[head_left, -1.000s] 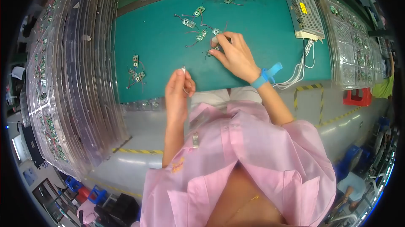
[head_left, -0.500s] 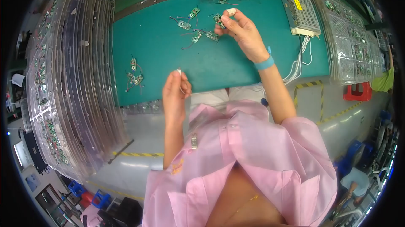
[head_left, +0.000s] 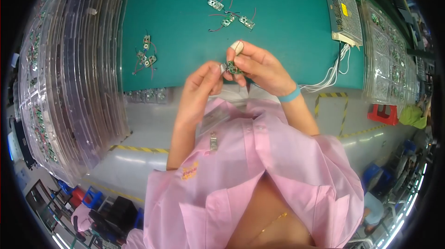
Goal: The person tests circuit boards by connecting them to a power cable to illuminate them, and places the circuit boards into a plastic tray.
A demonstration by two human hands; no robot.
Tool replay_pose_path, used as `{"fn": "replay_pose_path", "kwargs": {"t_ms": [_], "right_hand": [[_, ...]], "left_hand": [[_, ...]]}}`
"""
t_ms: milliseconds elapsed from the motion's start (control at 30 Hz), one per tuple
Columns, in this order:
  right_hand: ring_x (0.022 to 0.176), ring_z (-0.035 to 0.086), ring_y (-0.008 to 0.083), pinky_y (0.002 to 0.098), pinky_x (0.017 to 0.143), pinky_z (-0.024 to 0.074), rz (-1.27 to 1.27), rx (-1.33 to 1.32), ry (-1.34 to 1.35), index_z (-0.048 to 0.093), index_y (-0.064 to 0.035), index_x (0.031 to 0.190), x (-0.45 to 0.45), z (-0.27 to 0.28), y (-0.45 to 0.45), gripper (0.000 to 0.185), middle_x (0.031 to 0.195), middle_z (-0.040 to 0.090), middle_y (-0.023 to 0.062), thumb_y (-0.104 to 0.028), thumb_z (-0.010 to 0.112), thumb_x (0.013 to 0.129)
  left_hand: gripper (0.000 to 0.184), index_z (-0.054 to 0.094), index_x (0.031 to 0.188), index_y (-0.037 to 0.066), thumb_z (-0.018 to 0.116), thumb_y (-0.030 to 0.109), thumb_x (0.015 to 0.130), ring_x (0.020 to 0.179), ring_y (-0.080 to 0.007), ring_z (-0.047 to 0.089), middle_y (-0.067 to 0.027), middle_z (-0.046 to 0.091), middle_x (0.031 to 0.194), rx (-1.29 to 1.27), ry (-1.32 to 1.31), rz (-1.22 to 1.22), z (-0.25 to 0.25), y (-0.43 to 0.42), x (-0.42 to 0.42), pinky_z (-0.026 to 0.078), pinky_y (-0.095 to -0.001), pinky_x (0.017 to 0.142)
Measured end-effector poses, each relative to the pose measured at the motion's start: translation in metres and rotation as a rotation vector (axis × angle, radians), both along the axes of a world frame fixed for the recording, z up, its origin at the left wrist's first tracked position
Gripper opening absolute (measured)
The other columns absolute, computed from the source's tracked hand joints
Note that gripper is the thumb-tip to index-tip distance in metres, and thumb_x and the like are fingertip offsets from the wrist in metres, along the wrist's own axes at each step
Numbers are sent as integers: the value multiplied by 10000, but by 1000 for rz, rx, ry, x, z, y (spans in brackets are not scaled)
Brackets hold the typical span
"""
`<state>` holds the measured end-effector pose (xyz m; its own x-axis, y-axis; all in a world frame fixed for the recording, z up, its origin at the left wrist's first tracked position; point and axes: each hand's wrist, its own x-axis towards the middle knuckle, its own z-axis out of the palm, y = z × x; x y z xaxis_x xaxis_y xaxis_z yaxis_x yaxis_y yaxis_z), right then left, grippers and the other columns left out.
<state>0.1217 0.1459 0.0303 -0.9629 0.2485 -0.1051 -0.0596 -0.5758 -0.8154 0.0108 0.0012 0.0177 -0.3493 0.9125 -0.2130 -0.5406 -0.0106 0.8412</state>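
I'm seeing right grip [head_left: 266,70] pinching board [head_left: 232,68] closed, left grip [head_left: 200,84] pinching pale tip [head_left: 223,68]. Board's likely feeling light, stiff, fragile; edges are giving safest hold.

no text readable for certain. yellow label [head_left: 344,9] sits on the perforated face of the metal box [head_left: 346,24] at the right of the bench [head_left: 185,40]; print too small to read. yellow-orange mark [head_left: 190,170] on the left chest of the pink shirt [head_left: 250,156] looks like a short line of letters with shapes around it, too blurred to spell out. black-and-yellow striped tape [head_left: 332,94] on the floor [head_left: 329,124], bent round corners on the right, another strip [head_left: 141,149] on the left; no wording legible on either. no brand or number i can make out.
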Motion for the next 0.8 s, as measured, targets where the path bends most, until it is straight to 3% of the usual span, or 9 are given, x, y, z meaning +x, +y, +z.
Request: {"fn": "replay_pose_path", "kwargs": {"t_ms": [367, 533, 667, 800], "right_hand": [[651, 477, 74, 186, 548, 373, 52, -6, -40, 537, -68, 1009, -4, 5, -2, 116, 837, 544, 19, -153, 496, 940], [654, 462, 68, 182, 578, 372, 42, 188, -60, 528, -75, 1015, -4, 7, -2, 121, 829, 518, -5, -165, 471, 958], [657, 454, 66, 181, 609, 376, 200, 540, -204, 521, -81, 1023, -1, 6, 4, 124, 833, 516, -9, -171, 455, 970], [643, 443, 76, 196, 579, 384, 203, 425, -159, 534, -73, 960, -3, 7, 4, 194, 775, 511, -5, -249, 455, 976]], "left_hand": [[241, 587, 857, 48, 468, 230, 963, 583, -32, 319, 27, 498, 689, -40, 41, 25, 12, -5, -1, 251, -172, 533], [234, 574, 839, 55, 470, 225, 961, 588, -36, 323, 37, 482, 684, -103, 141, -18, 10, -9, -7, 264, -176, 547], [196, 525, 888, 65, 461, 229, 976, 592, -53, 303, -21, 549, 757, -108, 135, -87, 6, -13, -11, 264, -202, 553], [179, 523, 894, 61, 473, 214, 971, 593, -60, 306, -20, 531, 738, -55, 49, -56, 2, -16, -8, 271, -206, 558]]}}
